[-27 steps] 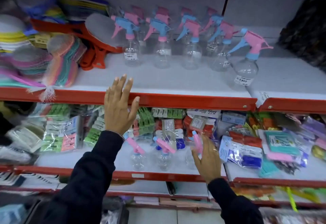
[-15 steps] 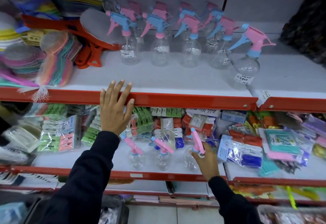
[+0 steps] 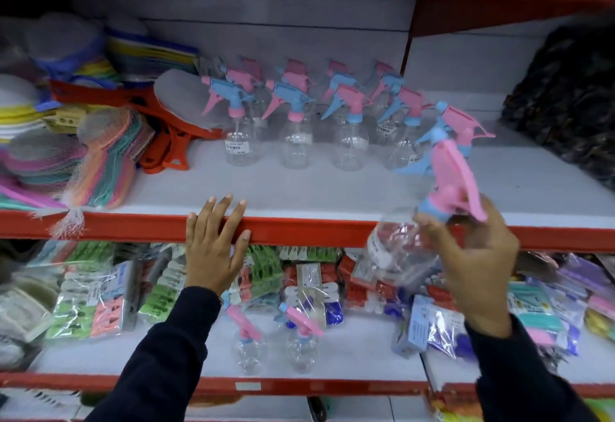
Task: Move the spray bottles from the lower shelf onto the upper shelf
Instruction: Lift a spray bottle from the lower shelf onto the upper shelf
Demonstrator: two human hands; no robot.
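A: What is the right hand [image 3: 472, 265] doing?

B: It is pinching a bottle [image 3: 404, 248] around its clear round belly, just under the pink sprayer [image 3: 449, 178]. The bottle is tipping in the air, in front of the red edge of the top shelf [image 3: 316, 232].

A: Is it looking heavy?

B: No. It is looking empty, so I am guessing it is very light. The plastic is thin and may squish a bit if you squeeze hard. It may also be slippery.

A: So where is the best spot to hold?

B: Around the neck under the sprayer, or gently around the belly.

A: And the left hand [image 3: 216, 248]?

B: It is lying flat with fingers spread on the red edge, holding nothing.

A: Are more bottles waiting?

B: Yes, two bottles [image 3: 276, 351] are standing on the low shelf [image 3: 332, 368].
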